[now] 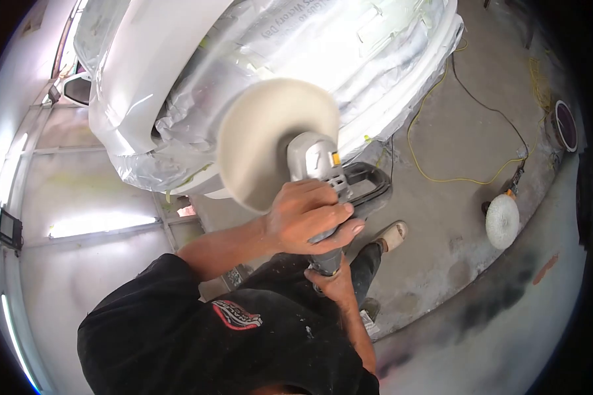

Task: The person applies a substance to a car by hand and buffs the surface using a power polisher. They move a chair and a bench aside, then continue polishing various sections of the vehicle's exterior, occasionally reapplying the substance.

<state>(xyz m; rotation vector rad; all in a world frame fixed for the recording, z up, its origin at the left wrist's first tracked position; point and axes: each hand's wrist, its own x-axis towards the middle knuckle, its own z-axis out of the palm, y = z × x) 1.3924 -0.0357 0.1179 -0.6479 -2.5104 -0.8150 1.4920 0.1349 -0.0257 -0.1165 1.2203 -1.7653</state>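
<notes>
A power polisher (315, 157) with a grey head, a black loop handle (374, 191) and a large round cream pad (260, 141) is in both hands. The pad is tilted, and its face looks smeared. My left hand (310, 220) wraps over the body behind the head. Lower down, my right hand (334, 282) grips the rear end of the tool, its fingers partly hidden. Behind the pad is a white car body (148, 59), partly covered in clear plastic sheeting (296, 39); whether pad and car touch, I cannot tell.
On the floor to the right lie a second tool with a white fluffy pad (503, 222), a yellow cord (441, 179) and a dark cable. A round container (564, 125) stands at the far right. My shoe (394, 236) is below the loop handle. Lamps line the left wall.
</notes>
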